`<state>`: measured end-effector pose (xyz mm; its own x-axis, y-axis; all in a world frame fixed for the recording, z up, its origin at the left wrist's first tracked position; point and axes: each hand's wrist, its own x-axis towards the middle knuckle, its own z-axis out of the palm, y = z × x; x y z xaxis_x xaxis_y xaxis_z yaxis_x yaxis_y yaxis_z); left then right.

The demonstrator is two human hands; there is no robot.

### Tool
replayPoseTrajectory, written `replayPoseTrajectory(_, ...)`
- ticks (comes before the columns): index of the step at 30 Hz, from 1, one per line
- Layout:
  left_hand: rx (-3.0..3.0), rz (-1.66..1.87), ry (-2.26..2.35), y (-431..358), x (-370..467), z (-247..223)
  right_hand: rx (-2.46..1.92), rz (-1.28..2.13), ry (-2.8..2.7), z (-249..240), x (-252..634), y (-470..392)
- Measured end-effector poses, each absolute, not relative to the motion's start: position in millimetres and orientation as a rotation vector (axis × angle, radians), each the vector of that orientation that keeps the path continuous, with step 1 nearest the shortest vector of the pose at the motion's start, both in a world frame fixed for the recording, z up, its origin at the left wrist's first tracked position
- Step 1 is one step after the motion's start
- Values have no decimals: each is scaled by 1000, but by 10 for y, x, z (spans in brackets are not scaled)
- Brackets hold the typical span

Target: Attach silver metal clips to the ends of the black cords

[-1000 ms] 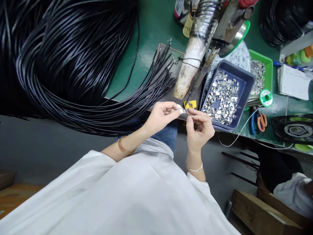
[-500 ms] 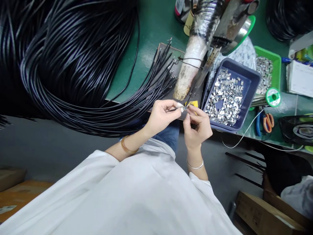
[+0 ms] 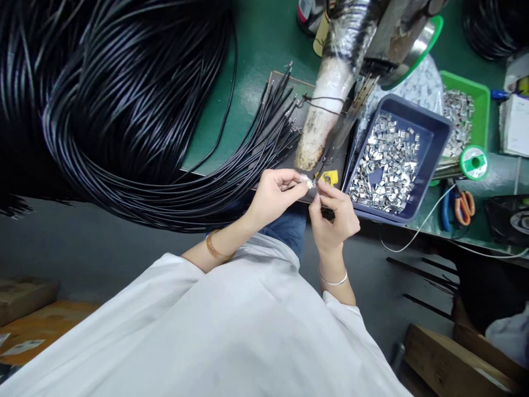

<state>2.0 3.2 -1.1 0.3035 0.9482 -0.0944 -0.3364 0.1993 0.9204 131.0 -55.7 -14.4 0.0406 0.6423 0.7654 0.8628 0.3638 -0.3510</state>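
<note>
My left hand [image 3: 278,194] is closed in a pinch on the end of a black cable, with a white wrap on a fingertip. A small silvery metal piece [image 3: 311,183] shows at the cable end, between the two hands. My right hand [image 3: 335,212] has thumb and forefinger pressed together right beside that piece; what lies between them is too small to make out. Just above the fingertips, a thin dark metal rod [image 3: 326,160] slopes down from a clamped fixture. A yellow pad [image 3: 329,177] lies behind my right fingers.
Black cables [image 3: 173,193] sweep in from the left, their ends on a dark board [image 3: 303,88]. A wrapped white post [image 3: 320,118] leans overhead. At right are a blue bin [image 3: 430,127] of metal pieces, a green bin [image 3: 481,110], a solder spool [image 3: 473,162] and orange-blue pliers [image 3: 464,208].
The view has shifted slightly, so the bench things sit a little farther right. Both hands stay together at the cable end, with only slight finger movement.
</note>
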Motion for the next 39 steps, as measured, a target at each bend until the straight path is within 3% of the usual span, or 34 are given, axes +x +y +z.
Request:
replayPoseTrajectory(15,1025,1073,809,22,44,-50,-1391,-105,-1609,-72,1315,-547)
replayPoseTrajectory(39,1077,1063,839,-7,52,-22,-1402,-134,-1580,24,1292,-555)
